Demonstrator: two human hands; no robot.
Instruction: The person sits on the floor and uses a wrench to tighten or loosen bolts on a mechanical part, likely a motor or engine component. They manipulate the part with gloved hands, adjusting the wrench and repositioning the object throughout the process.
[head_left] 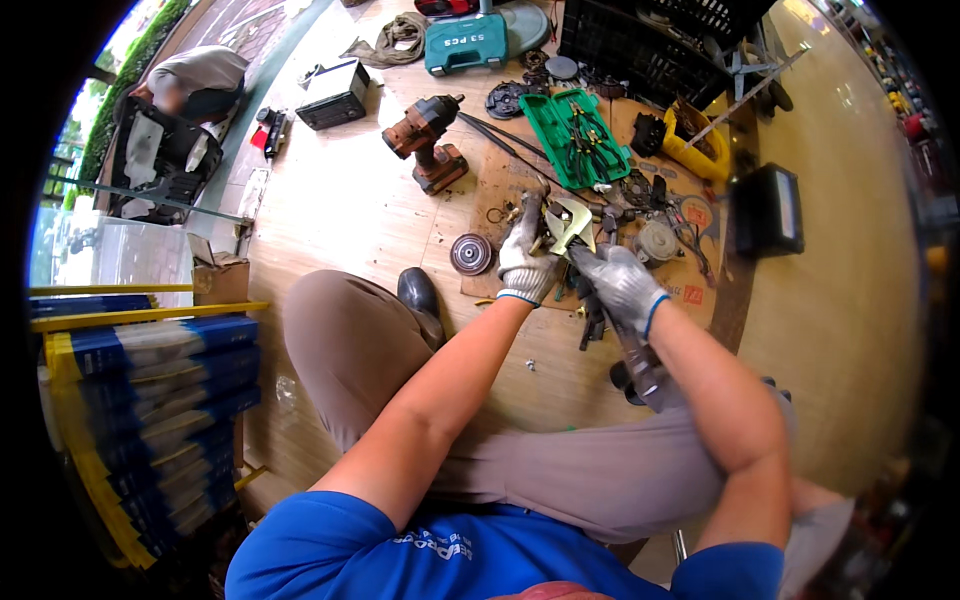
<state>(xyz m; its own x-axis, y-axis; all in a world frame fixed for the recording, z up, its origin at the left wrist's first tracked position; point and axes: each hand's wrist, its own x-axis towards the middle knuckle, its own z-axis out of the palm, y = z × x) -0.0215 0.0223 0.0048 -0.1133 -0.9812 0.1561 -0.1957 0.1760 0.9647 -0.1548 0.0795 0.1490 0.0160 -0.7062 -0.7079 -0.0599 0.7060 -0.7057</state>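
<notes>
My left hand (525, 262), in a pale work glove, is closed on a grimy metal part (530, 215) beside the head of a pale-yellow adjustable wrench (574, 222). My right hand (615, 285), gloved too, is closed on that wrench, whose handle is mostly hidden under it. Both hands are over a cardboard sheet (700, 322) on the floor, with dark tool parts below the right one. A round grooved metal disc (470, 253) lies left of my left hand. An open green tool case (573, 135) and a cordless impact driver (425, 140) are beyond my hands.
A black crate (645, 45), teal case (465, 45), boxy unit (333, 93) and yellow container (700, 150) are farther back. A black box (767, 208) stands right; stacked blue-yellow packages (160, 400) stand left. Another person (200, 80) crouches at upper left. My bent legs (350, 350) are below.
</notes>
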